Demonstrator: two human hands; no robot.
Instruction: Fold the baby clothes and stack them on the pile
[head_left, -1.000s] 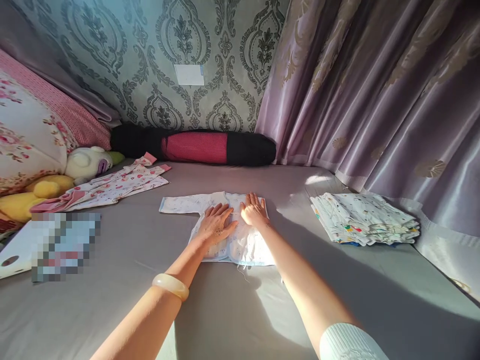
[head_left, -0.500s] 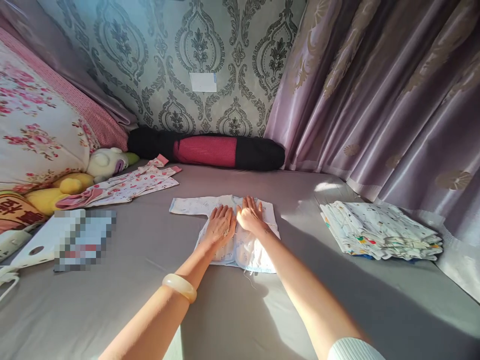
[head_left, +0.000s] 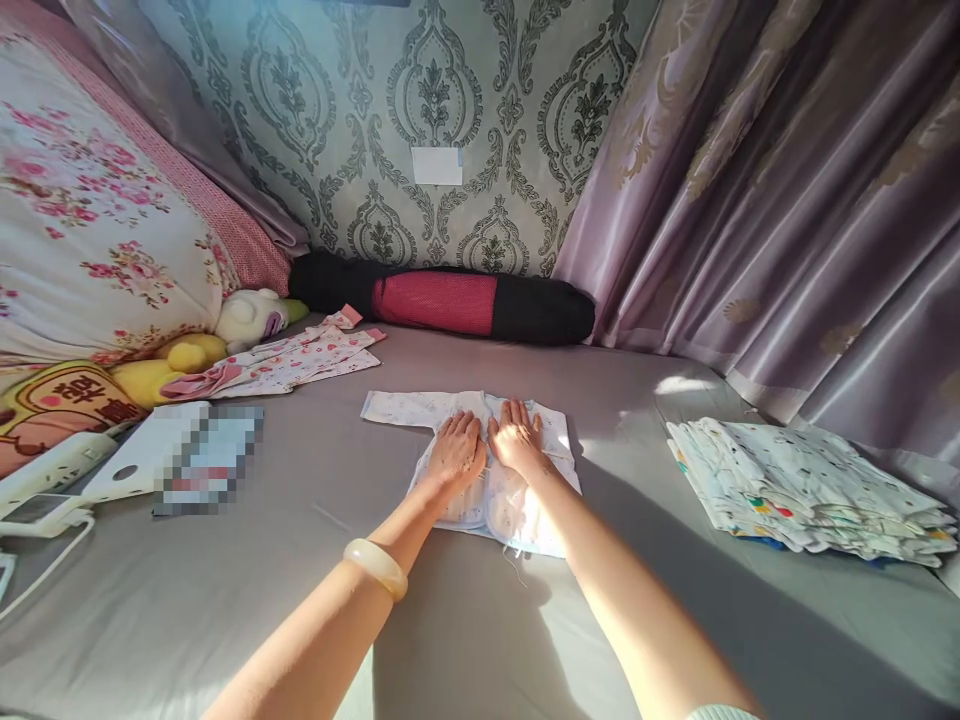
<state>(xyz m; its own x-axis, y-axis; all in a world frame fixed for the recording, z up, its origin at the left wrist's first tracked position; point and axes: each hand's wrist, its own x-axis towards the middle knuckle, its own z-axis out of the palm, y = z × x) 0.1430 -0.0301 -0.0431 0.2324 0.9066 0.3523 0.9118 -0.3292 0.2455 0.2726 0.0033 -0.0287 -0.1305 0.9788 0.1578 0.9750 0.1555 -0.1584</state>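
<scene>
A small white baby shirt [head_left: 465, 508] with pale blue edging and a faint print lies on the grey sheet in front of me. Its left sleeve stretches out flat, while no sleeve sticks out on the right side. My left hand [head_left: 457, 447] rests flat on the left front panel, fingers pointing away from me. Beside it, my right hand [head_left: 516, 437] lies flat on the right front panel near the neck, fingers extended. Both hands press on the cloth without gripping it. Loose ties hang from the shirt's lower edge.
A folded stack of white printed cloths [head_left: 810, 485] sits at right. Printed pink-trimmed baby pants [head_left: 292, 362] lie at left, near plush toys [head_left: 251, 318], a power strip [head_left: 56, 470] and a blurred-out packet [head_left: 217, 460]. A black and red roll [head_left: 435, 300] lines the wall.
The view has swung slightly left, so everything sits further right in the picture. My right hand's fingers have flattened a little more on the shirt; my left hand stays in place.
</scene>
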